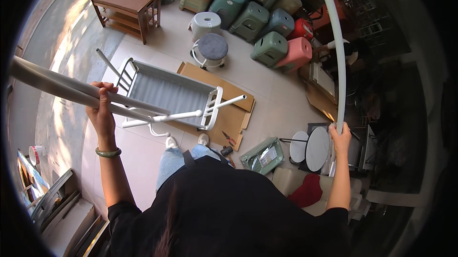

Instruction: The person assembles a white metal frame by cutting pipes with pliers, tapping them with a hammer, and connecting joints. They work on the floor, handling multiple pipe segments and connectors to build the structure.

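We cannot follow the two grey tubes [71, 90] in our left hand [101, 109] to their far ends; they run off into the dark rim at left. The long white pole [338, 56] held by our right hand [340, 135] passes out of the top edge. Our own head and dark shirt hide most of the legs, leaving only the knees and shoe tips. The white metal frame [167, 97] covers much of the cardboard sheet [234, 114] beneath it. The small tools near the cardboard's edge are too small to identify. The right side lies in deep shadow, and a person beyond the stacked plastic stools [248, 18] is mostly hidden.
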{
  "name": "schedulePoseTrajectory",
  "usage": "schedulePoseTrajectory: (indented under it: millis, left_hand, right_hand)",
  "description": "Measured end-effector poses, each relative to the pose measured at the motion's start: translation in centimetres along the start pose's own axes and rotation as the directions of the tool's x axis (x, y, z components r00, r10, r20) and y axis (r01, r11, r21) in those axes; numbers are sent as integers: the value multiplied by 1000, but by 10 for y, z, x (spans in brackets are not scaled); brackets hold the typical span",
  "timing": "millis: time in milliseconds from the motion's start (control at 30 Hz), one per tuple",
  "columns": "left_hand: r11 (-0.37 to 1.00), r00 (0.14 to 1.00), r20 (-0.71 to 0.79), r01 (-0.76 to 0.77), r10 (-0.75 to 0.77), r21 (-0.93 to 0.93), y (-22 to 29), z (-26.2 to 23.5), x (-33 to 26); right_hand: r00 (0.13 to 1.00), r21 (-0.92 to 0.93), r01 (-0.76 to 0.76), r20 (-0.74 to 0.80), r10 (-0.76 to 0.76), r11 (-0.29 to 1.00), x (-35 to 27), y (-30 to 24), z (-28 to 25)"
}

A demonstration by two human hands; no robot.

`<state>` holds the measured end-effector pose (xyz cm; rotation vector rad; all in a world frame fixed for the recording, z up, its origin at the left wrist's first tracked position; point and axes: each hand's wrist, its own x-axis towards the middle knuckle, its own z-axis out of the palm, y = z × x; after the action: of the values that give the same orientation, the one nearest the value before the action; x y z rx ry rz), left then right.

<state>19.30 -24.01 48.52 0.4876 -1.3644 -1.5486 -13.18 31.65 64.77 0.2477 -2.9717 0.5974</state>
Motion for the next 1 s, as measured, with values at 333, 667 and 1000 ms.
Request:
schedulePoseTrajectory:
  millis: [333, 667, 1000]
  left_hand:
    - [978, 985, 173, 48, -13, -201, -9, 72, 28]
    - [967, 997, 71, 48, -31, -249, -36, 58, 10]
    - [954, 995, -24, 88, -100, -286, -50, 40, 3]
  right_hand:
    - [949, 62, 240, 194, -248, 969, 45, -143, 35]
    - [624, -644, 753, 636, -455, 132, 65, -140, 105]
    - [510, -571, 821, 722, -468, 13, 75, -150, 166]
